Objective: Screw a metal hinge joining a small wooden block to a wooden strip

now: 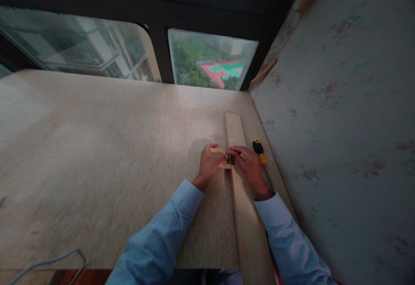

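L hand [209, 164]: gripping small wood pc [218, 150] btwn thumb + fingers, thumb reaching in at dark metal pc [230, 158].
R hand [251, 164]: pinching narrow on dark metal pc from R side, fingertips almost meeting L thumb.
Dark metal pc: sitting where small wood pc is meeting L edge of long board [249, 216]; showing a shiny thin bit on top, exact type too small to tell.
Small wood pc: lying L of long board, crosswise, mostly hidden under L hand; can't tell if touching or overlapping.
Long board: running near to far along R side of table [129, 146], near end going out of view.
Screwdriver [258, 148]: lying R of board, btwn it and wall [340, 125]; blk/yellow handle pointing far, shaft running near, partly hidden by R arm.
Cable [56, 260]: looping at near L edge of table.
Window frame [207, 12]: standing at far side, holding glass panes; red/green court [223, 68] showing thru R lower pane.
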Available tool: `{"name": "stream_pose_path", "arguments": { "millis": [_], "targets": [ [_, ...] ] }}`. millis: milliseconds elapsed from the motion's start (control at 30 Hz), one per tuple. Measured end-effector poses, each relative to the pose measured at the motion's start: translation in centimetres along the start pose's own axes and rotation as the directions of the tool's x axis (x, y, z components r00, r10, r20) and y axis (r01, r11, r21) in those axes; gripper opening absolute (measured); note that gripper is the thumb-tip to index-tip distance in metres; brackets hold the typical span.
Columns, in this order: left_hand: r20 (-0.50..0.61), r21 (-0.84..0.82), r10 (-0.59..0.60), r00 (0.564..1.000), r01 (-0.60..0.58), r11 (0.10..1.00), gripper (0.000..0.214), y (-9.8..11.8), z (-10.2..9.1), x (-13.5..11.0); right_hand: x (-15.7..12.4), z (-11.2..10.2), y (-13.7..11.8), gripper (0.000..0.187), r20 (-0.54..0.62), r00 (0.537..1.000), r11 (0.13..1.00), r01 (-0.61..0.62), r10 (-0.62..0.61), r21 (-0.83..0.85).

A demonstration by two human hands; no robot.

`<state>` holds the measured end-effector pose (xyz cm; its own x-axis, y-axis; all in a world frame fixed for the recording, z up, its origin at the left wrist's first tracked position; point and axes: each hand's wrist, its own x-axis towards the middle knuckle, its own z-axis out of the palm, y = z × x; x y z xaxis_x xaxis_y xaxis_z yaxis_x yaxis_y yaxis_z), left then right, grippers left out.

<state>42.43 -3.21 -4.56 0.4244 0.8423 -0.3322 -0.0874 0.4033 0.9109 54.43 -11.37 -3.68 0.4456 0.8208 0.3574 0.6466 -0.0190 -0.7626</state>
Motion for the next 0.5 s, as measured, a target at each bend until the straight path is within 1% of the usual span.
{"name": "stream_pose_path", "arguments": {
  "millis": [200, 367, 500],
  "targets": [
    [0.017, -0.005, -0.001, 1.000, 0.001, 1.000, 0.055, 0.06, 0.00, 0.05, 0.02, 0.29, 0.11, 0.020, -0.025, 0.999, 0.999, -0.026, 0.027, 0.036],
    [0.031, -0.043, 0.001, 1.000, 0.000, 0.999, 0.056, -0.27, -0.04, 0.17, 0.00, 0.36, 0.30, 0.022, -0.002, 1.000, 1.000, -0.002, 0.002, 0.007],
    [0.022, -0.024, 0.018, 1.000, -0.018, 1.000, 0.057, -0.49, -0.10, 0.26, -0.01, 0.38, 0.36, 0.022, 0.004, 1.000, 1.000, 0.012, -0.012, -0.020]
  ]
}}
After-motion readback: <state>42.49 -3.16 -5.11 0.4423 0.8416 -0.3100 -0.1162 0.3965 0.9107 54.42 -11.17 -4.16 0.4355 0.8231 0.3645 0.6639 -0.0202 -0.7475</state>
